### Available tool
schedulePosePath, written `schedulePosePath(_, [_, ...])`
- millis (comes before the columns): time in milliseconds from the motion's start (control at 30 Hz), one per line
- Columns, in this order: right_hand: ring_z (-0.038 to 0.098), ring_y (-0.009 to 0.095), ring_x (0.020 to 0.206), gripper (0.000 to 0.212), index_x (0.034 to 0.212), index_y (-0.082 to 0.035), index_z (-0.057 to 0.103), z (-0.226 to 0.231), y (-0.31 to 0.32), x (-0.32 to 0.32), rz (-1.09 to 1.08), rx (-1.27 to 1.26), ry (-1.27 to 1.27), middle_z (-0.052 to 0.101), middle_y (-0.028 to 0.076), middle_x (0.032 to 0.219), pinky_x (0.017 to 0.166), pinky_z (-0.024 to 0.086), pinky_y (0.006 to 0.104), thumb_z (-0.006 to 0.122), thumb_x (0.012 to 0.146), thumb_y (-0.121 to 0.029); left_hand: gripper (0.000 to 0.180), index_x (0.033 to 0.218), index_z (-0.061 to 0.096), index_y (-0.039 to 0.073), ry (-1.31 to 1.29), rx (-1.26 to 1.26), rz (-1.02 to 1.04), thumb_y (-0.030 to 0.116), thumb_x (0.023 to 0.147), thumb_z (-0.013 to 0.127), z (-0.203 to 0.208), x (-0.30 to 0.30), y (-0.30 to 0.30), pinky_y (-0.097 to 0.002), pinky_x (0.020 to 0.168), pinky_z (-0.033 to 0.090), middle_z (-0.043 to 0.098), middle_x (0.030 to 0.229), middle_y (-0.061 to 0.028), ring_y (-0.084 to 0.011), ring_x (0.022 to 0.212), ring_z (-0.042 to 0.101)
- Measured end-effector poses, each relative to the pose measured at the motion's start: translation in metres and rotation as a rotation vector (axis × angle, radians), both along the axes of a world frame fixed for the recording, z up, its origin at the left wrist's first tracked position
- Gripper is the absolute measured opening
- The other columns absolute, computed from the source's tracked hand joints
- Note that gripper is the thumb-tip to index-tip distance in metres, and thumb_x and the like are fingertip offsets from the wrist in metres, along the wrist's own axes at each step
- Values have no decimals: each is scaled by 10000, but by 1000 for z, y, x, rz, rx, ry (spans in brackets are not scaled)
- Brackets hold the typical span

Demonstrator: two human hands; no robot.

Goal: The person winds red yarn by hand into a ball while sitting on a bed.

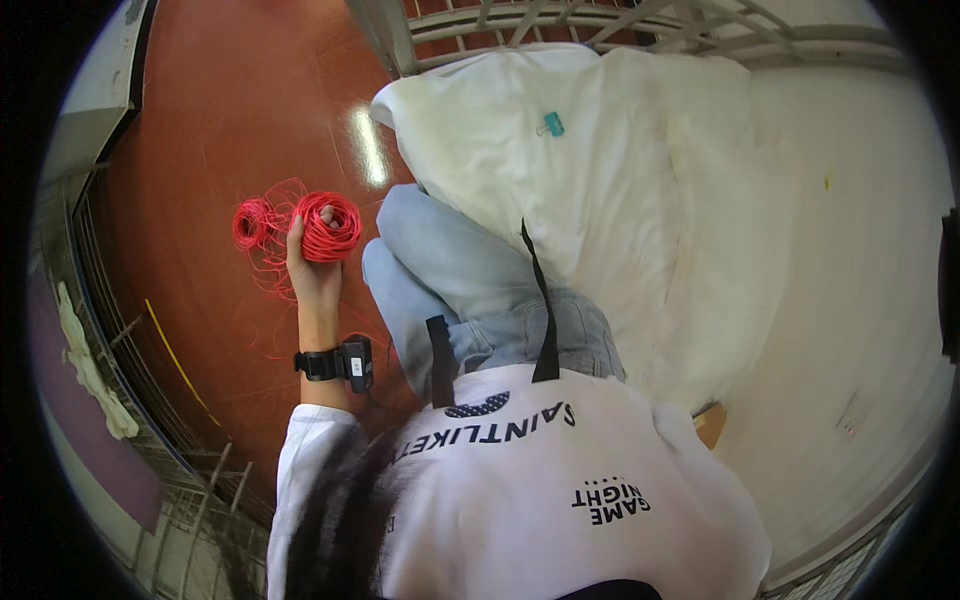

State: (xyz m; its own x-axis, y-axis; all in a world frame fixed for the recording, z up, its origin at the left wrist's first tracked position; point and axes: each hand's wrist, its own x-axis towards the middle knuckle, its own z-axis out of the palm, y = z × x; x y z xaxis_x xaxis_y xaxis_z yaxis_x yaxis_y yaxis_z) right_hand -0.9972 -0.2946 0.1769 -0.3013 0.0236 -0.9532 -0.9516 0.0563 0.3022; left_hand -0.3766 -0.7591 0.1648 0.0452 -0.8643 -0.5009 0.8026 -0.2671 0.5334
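Observation:
Out over the floor on the left, my left hand (318, 278) grips a thick coil of red cord (338, 238). A fingertip pokes out through the coil's middle, and the other fingers are mostly hidden behind it. Just left of it is a smaller coil of red cord (251, 224), with loose strands trailing around and below both. Whether the smaller coil touches the hand, I cannot tell. A black strap with a small boxy device (356, 364) sits on my left wrist. My right hand is not in view.
Off-white cloth (610, 150) with a teal binder clip (553, 124) lies beside my knees. Beyond it stands a metal rail frame (400, 40). The floor (240, 80) is reddish-brown and shiny. Wire racks (110, 330) line the left, and a pale wall panel (860, 250) the right.

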Motion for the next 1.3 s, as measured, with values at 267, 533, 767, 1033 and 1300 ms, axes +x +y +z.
schedulePosePath(267, [557,261,1010,342,1018,-99,622,50,-212,-254,575,159,435,583,128,1101,834,449,334,576,778,-338,303,1080,495,0,-15,-58,111,218,871,508,-13,-1,-3,-302,830,467,613,941,-107,-165,861,587])
schedulePosePath(533, [551,313,985,462,1226,-124,450,-30,-536,193,305,-1144,-831,552,145,1144,825,445,392,563,799,-262,315,969,580,6,-242,-218,186,289,830,567,49,-48,19,-297,834,434,632,917,-85,-159,892,583])
schedulePosePath(767, [539,317,943,379,1092,-107,518,-141,-552,239,762,-1290,-485,517,141,1049,732,479,436,607,746,-233,295,1045,511,54,-248,-333,269,233,822,583,51,-81,64,-283,796,439,622,914,-79,-142,856,575])
schedulePosePath(1033, [470,295,1013,348,1065,-125,536,-193,-497,177,525,-1600,-481,465,128,1105,753,456,462,603,757,-272,274,1016,514,40,-210,-424,513,240,836,566,43,-21,130,-319,843,448,601,995,-107,-166,891,575])
schedulePosePath(1300, [181,448,1272,598,1309,-164,389,-131,-531,147,37,-1317,-248,195,221,1406,942,260,619,548,783,-401,382,1114,486,14,-324,-561,659,293,858,533,92,-11,117,-324,891,424,596,1031,-104,-159,936,557])
